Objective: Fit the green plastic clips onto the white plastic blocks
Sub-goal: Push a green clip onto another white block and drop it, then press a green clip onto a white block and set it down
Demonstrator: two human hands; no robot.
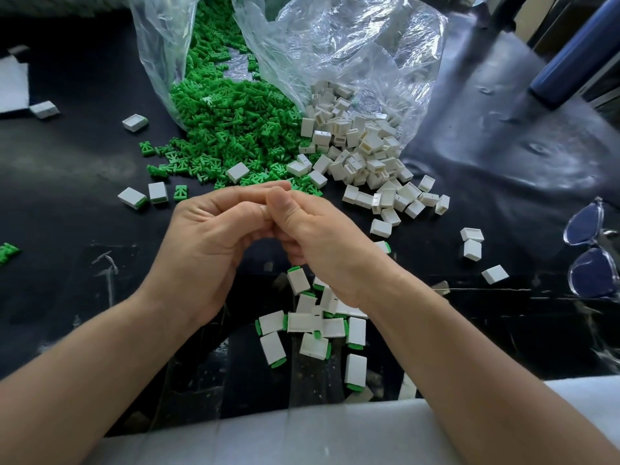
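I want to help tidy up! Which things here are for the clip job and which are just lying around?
For the job: green clips, white blocks, clear bags they spill from, finished blocks with clips fitted, left hand and right hand meeting fingertip to fingertip; what they hold is hidden.

Just lying about: glasses, blue cylinder, white sheet at far left.

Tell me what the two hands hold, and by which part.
The left hand and right hand meet, but curled fingers hide any held thing and its grip.
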